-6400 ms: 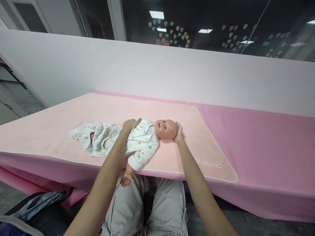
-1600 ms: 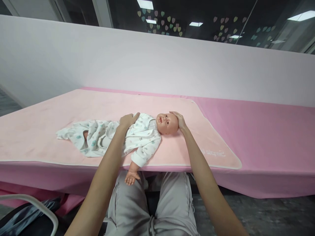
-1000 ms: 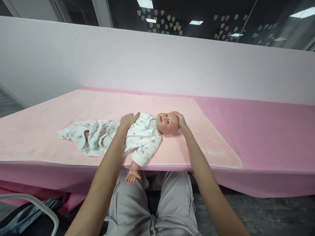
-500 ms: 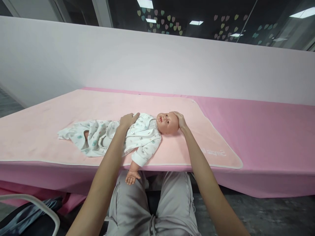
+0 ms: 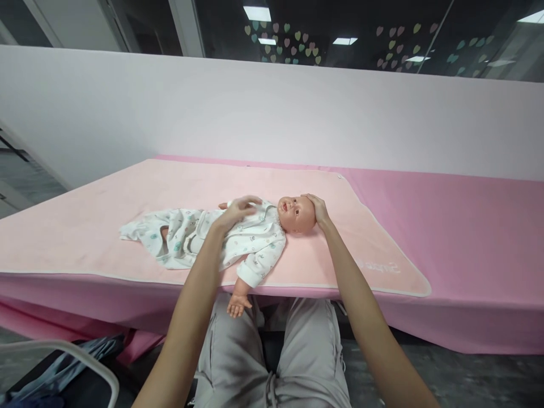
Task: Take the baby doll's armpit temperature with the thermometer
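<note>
A baby doll [image 5: 257,241] in a white printed jacket and trousers lies on its back, its head to the right and its near arm hanging over the table's edge. My left hand [image 5: 242,211], slightly blurred, is over the doll's chest, fingers loosely extended and holding nothing. Whether it touches the jacket, I cannot tell. Cupped around the crown of the doll's head [image 5: 295,214] is my right hand [image 5: 318,209], its fingers curved over the top. The doll's far hand [image 5: 223,205] shows just past my left wrist.
Under the doll is a peach mat [image 5: 140,187] with white edging, spread over a pink-covered table [image 5: 467,238]. A white partition [image 5: 272,113] rises behind it. My legs [image 5: 306,345] are below the near edge. At lower left, a chair's pale armrest [image 5: 85,357] curves beside dark cloth.
My left hand has shifted up across the chest towards the doll's neck, and its fingers have lifted. The doll's far hand now shows. My right hand stays on the head; the view has shifted slightly.
</note>
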A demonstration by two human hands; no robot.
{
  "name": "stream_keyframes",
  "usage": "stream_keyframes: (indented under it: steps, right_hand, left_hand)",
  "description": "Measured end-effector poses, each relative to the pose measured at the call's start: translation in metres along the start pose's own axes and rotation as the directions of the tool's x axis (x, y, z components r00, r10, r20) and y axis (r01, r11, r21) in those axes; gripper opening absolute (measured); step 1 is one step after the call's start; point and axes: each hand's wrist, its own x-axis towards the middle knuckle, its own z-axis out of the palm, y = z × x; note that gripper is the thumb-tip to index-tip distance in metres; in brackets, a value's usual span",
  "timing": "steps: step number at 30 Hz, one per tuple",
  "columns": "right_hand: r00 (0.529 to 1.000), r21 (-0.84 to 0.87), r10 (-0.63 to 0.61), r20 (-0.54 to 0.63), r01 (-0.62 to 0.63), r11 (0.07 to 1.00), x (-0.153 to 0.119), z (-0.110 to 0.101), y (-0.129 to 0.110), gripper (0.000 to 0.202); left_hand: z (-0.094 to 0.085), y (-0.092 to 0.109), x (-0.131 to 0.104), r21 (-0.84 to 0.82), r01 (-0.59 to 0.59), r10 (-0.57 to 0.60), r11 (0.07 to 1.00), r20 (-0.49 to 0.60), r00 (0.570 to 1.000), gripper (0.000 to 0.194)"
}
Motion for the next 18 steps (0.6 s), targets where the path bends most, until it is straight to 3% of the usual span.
stream_keyframes:
  steps: [1,3,5,6,8,11,13,15,18]
  right_hand:
    - [1.0,-0.05,-0.017,-0.02,0.016,0.999,0.002,-0.001,-0.001,0.016]
    - [0.991,-0.17,-0.107,-0.085,0.091,0.981,0.005,-0.003,-0.006,0.018]
    - [0.956,-0.328,-0.27,-0.113,0.221,0.919,0.007,0.0,-0.019,0.021]
    - [0.933,-0.414,-0.353,-0.071,0.294,0.862,0.006,0.005,-0.028,0.021]
    - [0.879,-0.558,-0.455,0.142,0.451,0.697,0.0,0.019,-0.046,0.02]
    - [0.728,-0.591,-0.363,0.581,0.684,0.428,-0.013,0.053,-0.065,0.017]
    - [0.633,-0.571,-0.232,0.739,0.77,0.284,-0.02,0.076,-0.067,0.019]
    - [0.617,-0.599,-0.12,0.778,0.786,0.154,-0.023,0.094,-0.059,0.022]
    - [0.682,-0.684,-0.061,0.729,0.729,-0.023,-0.022,0.112,-0.043,0.024]
  left_hand:
    - [0.004,0.002,-0.003,0.069,-0.034,0.028,0.997,0.091,0.996,0.038]
    - [0.011,0.004,-0.006,0.17,-0.1,0.075,0.98,0.143,0.987,0.031]
    - [0.013,0.001,-0.005,0.195,-0.066,0.052,0.979,0.075,0.996,0.025]
    - [0.012,-0.001,-0.004,0.176,-0.021,0.019,0.984,0.012,1.0,0.023]
    - [0.009,-0.006,-0.001,0.063,0.06,-0.05,0.996,-0.144,0.988,0.022]
    - [0.002,-0.011,0.002,-0.202,0.096,-0.16,0.975,-0.331,0.93,0.024]
    - [0.0,-0.012,0.003,-0.329,0.111,-0.237,0.938,-0.37,0.898,0.025]
    - [0.0,-0.012,0.004,-0.409,0.131,-0.292,0.903,-0.362,0.885,0.025]
    - [0.001,-0.011,0.003,-0.461,0.139,-0.325,0.876,-0.353,0.877,0.025]
